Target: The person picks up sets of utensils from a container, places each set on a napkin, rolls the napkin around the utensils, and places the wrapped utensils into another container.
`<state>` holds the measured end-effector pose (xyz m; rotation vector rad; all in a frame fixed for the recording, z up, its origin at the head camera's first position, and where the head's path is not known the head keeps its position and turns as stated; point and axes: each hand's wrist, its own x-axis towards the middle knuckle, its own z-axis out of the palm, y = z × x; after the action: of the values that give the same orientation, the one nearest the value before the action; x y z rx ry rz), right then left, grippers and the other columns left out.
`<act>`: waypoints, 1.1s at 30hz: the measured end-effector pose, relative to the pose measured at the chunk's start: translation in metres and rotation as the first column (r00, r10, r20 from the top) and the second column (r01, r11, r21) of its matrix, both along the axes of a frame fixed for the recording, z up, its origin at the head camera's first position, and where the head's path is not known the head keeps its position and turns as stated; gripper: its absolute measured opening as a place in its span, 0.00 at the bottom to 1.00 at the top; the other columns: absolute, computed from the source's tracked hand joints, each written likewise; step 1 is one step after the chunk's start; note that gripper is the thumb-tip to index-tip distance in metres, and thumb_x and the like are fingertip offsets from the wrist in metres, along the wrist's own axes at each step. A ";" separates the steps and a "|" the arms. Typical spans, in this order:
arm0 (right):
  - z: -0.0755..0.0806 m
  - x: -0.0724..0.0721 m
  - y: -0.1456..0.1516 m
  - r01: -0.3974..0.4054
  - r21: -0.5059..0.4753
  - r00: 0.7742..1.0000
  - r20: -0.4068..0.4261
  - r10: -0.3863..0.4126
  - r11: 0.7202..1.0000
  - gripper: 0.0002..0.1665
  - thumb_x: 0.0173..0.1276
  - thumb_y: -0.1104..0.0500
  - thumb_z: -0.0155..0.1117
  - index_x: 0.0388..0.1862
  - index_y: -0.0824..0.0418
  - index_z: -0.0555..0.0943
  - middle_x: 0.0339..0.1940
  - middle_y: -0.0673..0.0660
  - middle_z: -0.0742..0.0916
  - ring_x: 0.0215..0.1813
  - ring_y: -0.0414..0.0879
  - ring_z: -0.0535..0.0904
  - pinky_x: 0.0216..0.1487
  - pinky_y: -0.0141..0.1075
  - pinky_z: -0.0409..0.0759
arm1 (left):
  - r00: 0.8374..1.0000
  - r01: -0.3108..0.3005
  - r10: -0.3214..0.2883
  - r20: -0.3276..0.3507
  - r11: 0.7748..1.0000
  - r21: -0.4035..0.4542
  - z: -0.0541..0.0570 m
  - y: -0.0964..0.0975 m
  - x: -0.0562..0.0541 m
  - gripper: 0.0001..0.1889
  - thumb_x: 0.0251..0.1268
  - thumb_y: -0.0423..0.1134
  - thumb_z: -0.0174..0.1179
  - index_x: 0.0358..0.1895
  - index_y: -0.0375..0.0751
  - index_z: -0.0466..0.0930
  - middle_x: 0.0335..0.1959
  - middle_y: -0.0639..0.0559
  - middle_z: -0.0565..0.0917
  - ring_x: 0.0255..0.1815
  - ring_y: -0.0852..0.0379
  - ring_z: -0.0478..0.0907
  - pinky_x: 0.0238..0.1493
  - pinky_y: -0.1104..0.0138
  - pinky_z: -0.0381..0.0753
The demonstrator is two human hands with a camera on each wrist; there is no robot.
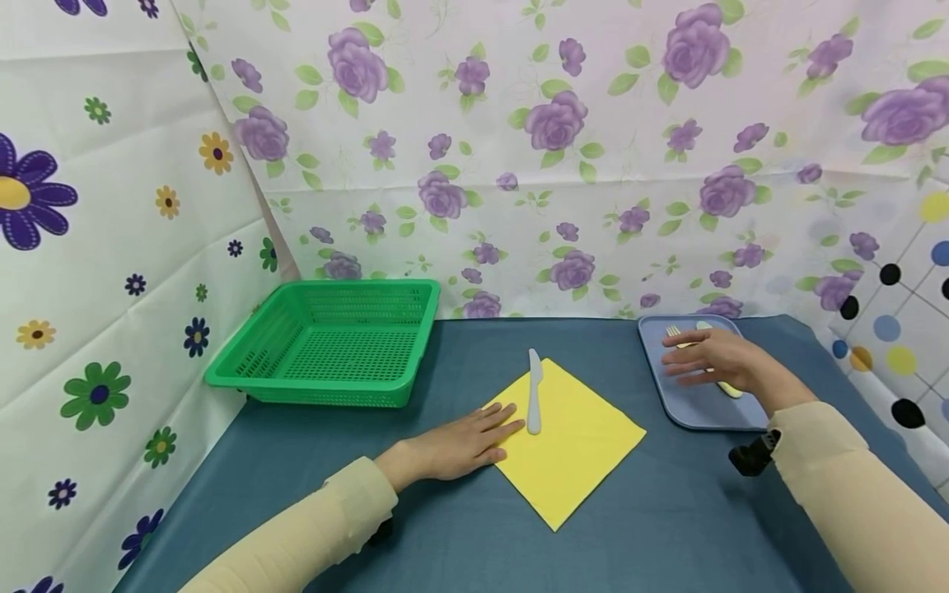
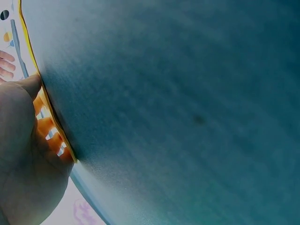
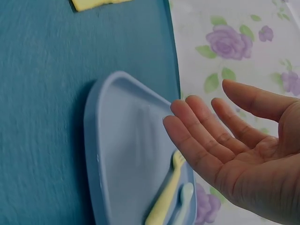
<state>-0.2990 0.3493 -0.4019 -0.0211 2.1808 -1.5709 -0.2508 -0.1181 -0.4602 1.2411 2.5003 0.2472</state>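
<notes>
A yellow square napkin (image 1: pixel 574 445) lies turned cornerwise on the blue tabletop, and a grey table knife (image 1: pixel 535 395) rests on it near its upper left edge. Along that left side my left hand (image 1: pixel 460 445) rests on the napkin with fingers spread, fingertips close beside the knife. My right hand (image 1: pixel 715 358) is over a blue-grey tray (image 1: pixel 678 403), holding nothing, its fingers extended and apart. Inside the tray lie a yellow fork (image 3: pixel 166 197) and a pale spoon (image 3: pixel 185 197), partly hidden by that hand in the head view.
A green perforated plastic basket (image 1: pixel 415 354) stands at the back left of the blue table (image 1: pixel 623 535). Flower-patterned cloth (image 1: pixel 504 247) hangs along the back, with another printed cloth (image 1: pixel 126 329) at the left. A dotted covering (image 1: pixel 900 329) borders the right side.
</notes>
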 end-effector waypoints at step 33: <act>0.001 -0.010 0.037 0.068 0.091 0.998 0.005 -0.069 0.994 0.41 0.82 0.58 0.59 0.83 0.73 0.54 0.60 0.57 0.87 0.57 0.46 0.86 0.68 0.54 0.78 | 1.000 0.021 -0.021 -0.014 1.000 0.006 0.000 0.000 -0.001 0.30 0.89 0.53 0.38 0.86 0.54 0.47 0.87 0.51 0.43 0.87 0.49 0.38 0.84 0.53 0.46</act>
<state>-0.3085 0.3859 -0.4008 0.0886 2.2657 -1.5039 -0.2513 -0.1182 -0.4600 1.2746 2.4989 0.2425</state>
